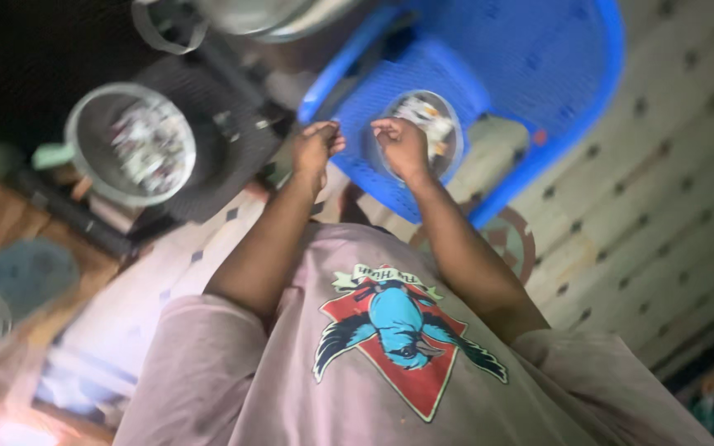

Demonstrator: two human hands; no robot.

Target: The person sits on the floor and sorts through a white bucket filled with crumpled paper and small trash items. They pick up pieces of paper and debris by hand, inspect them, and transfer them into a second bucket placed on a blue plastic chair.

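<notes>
Overhead, dim and blurred. Blue plastic chair (497, 66) on patterned tile floor (663, 206); clear bowl (423, 132) at seat's front edge. Right hand (402, 142) curled over bowl, left hand (317, 144) pinched just beside; contents of either grip indiscernible. Second bowl (130, 144) on dark stool (225, 157), left. Open floor right.

We cannot tell what the small pale pieces in the clear bowl (423, 132) are, nor the blurred bits in the metal bowl (132, 144). Whatever the left hand (316, 146) and right hand (401, 142) pinch is too small for us to see. The pot (249, 16) and the blue chair (539, 74) are cut off at the top edge.
</notes>
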